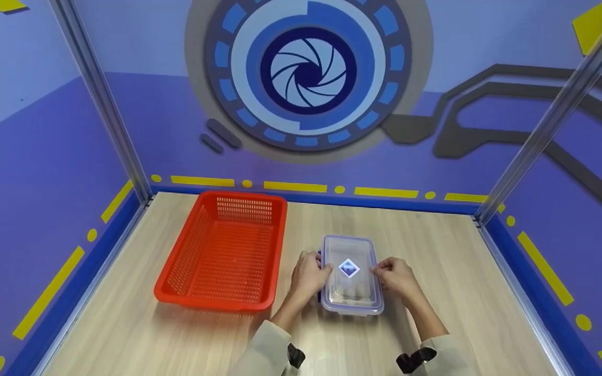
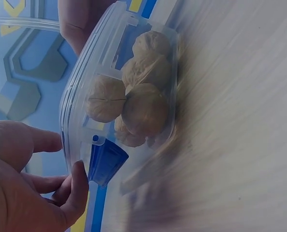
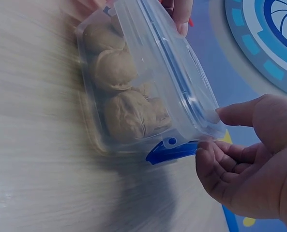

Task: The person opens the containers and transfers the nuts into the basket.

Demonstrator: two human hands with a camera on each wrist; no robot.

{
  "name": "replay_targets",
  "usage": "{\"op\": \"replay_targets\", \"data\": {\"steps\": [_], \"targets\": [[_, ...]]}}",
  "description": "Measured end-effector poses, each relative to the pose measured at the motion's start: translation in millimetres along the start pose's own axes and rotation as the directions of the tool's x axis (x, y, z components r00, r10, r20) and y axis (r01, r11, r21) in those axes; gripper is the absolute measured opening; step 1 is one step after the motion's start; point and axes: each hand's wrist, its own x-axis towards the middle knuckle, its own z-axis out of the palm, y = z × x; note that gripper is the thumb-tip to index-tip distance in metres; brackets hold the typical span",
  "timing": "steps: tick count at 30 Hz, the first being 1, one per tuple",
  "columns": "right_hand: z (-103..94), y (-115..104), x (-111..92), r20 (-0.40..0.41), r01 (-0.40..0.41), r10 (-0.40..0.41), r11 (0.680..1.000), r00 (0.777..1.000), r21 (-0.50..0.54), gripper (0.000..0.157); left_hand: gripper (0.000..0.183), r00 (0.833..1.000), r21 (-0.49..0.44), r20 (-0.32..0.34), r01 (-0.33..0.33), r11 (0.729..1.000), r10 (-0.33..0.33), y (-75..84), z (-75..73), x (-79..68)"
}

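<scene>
A clear plastic food container (image 1: 350, 303) with a translucent lid (image 1: 350, 245) stands on the table between my hands. Several walnuts (image 2: 145, 111) show through its walls. At the container's left side my left hand (image 1: 309, 274) holds the lid edge, thumb on top and fingers beside a blue clip (image 2: 104, 160). On the opposite side my right hand (image 1: 397, 277) pinches the lid edge, its fingers curled next to another blue clip (image 3: 170, 152). Both of these clips hang outward from the lid. A diamond-shaped sticker (image 1: 349, 268) marks the lid's top.
To the left of the container sits a red plastic basket (image 1: 277, 250) with perforated walls and nothing inside. The wooden table (image 1: 426, 235) is bordered by blue printed panels (image 1: 139, 115) at the back and sides, with metal posts at the corners.
</scene>
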Motion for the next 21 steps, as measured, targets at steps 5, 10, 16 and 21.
{"op": "replay_targets", "data": {"steps": [5,10,16,21], "targets": [[-2.3,-1,-3,-0.012,0.008,-0.008,1.000,1.000,0.010,0.015,0.028,1.000,0.008,-0.014,-0.001,1.000,0.001,5.4,-1.3,-1.6],[-8.5,-9,-4,-0.029,0.042,-0.043,0.999,0.999,-0.008,0.016,0.032,0.999,-0.008,-0.044,-0.028,1.000,0.028,13.0,-5.0,-2.0],[-19.6,-25,-5,-0.048,0.085,-0.085,0.996,0.995,0.004,0.020,0.035,0.993,-0.016,-0.087,-0.083,0.996,0.081,25.1,-11.1,-0.9],[-26.2,-33,-5,-0.063,0.110,-0.110,0.994,0.992,0.010,0.022,0.038,0.991,-0.026,-0.087,-0.103,0.994,0.101,31.3,-14.1,0.9]]}}
